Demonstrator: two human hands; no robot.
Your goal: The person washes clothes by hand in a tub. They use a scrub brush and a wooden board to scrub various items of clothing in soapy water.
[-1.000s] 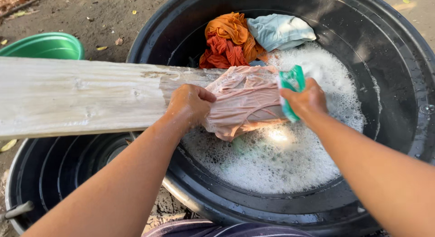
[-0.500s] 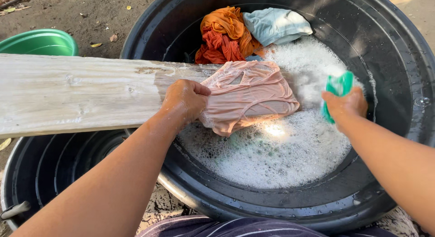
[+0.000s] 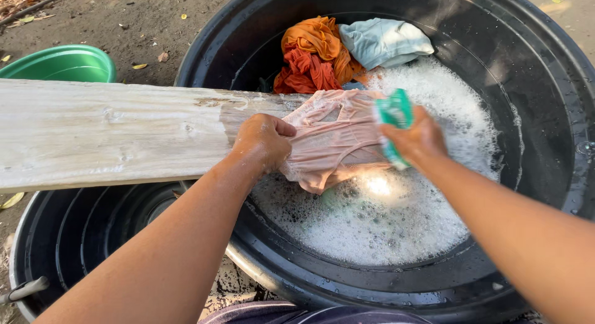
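Note:
A wet pale pink garment [image 3: 338, 144] lies spread over the end of a long wooden plank [image 3: 111, 132] that reaches across a big black tub [image 3: 545, 95] of soapy water. My left hand [image 3: 263, 141] is clenched on the garment's left edge and pins it to the plank. My right hand [image 3: 415, 138] grips a green scrubbing brush [image 3: 395, 113] and presses it on the garment's right side.
Orange and red cloths [image 3: 313, 54] and a pale blue cloth [image 3: 384, 42] are heaped at the tub's far side. A second black tub [image 3: 80, 231] stands under the plank at lower left. A green basin [image 3: 62, 64] sits on the dirt ground.
My right hand swung the brush out right over the foam, then came back onto the pink garment. My left hand kept its grip.

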